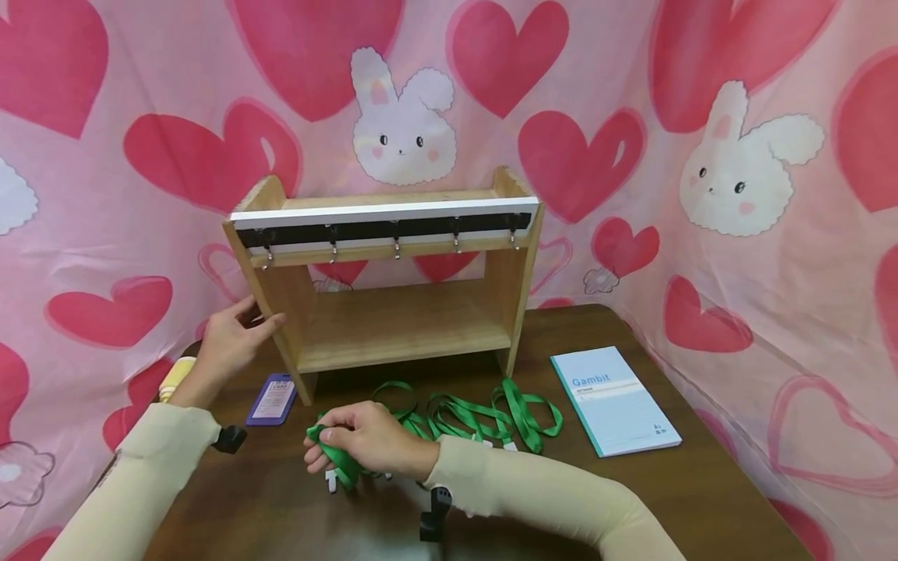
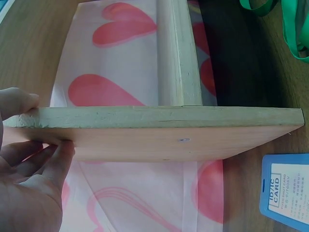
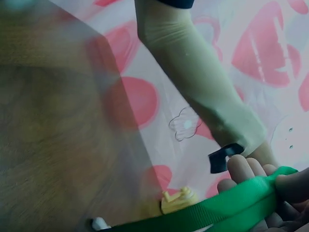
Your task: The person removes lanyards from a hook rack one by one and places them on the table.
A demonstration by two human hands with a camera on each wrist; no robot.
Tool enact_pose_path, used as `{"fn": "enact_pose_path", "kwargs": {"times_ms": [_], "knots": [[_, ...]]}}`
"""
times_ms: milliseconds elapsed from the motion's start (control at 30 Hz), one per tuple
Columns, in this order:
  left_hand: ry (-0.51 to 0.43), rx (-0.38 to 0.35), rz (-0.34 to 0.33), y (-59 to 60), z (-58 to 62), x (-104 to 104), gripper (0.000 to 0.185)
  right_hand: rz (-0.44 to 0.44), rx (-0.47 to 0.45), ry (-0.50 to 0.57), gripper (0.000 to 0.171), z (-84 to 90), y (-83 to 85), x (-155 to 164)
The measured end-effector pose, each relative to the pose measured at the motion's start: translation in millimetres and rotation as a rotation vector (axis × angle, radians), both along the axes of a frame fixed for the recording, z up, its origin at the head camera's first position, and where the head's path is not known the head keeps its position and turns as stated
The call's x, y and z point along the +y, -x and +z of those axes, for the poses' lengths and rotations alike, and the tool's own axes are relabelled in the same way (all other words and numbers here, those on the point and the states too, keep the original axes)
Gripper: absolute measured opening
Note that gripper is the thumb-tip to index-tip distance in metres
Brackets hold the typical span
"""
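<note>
A wooden shelf rack (image 1: pixel 407 323) stands on the table, with a row of metal hooks (image 1: pixel 396 241) along its dark front strip. My left hand (image 1: pixel 231 339) grips its left side panel (image 2: pixel 145 117), the thumb over the front edge and the fingers against the outer face. In front of the rack, my right hand (image 1: pixel 375 438) pinches a green lanyard (image 1: pixel 341 463) between thumb and fingers. The ribbon (image 3: pixel 241 203) runs down from that hand in the right wrist view. Just beyond it, several more green lanyards (image 1: pixel 515 413) lie looped before the rack.
A blue-framed ID card holder (image 1: pixel 272 400) lies by the rack's left foot. To the right is a light blue notebook (image 1: pixel 616 401). Behind the left wrist, a yellow pump bottle (image 1: pixel 177 375) partly shows. Patterned pink cloth (image 1: pixel 589 70) hangs around the wooden table (image 1: pixel 701 499).
</note>
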State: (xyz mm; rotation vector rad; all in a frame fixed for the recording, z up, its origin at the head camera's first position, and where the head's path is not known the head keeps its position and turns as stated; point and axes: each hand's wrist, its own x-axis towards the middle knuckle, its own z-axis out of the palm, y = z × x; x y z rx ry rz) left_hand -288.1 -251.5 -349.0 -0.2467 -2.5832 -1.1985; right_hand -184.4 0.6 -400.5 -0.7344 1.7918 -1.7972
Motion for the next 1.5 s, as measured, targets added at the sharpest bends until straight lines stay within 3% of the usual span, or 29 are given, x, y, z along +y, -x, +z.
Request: {"fn": "enact_pose_path", "kwargs": {"times_ms": [267,433,733,1000,1500], "knots": [[-0.001,0.017,0.002,-1.6,-2.9,-0.7,0.069,-0.141,0.063,0.095,0.025,-26.5,21.8,-15.5],[0.008,0.023,0.008,-1.5,-3.5,-0.4,0.069,-0.221,0.031,0.135,0.025,-47.1,36.5,-29.8],[-0.002,0.005,0.006,-1.5,-3.0,0.0,0.069,-0.442,-0.042,0.079,0.019,-66.5,43.5,-58.3],[-0.004,0.01,0.003,-2.5,0.4,1.0,0.069,-0.634,0.091,-0.092,0.016,-69.8,49.6,-72.3],[0.003,0.024,-0.006,-1.4,1.8,1.9,0.068,-0.654,0.191,-0.275,0.015,-80.6,50.1,-78.1]]}}
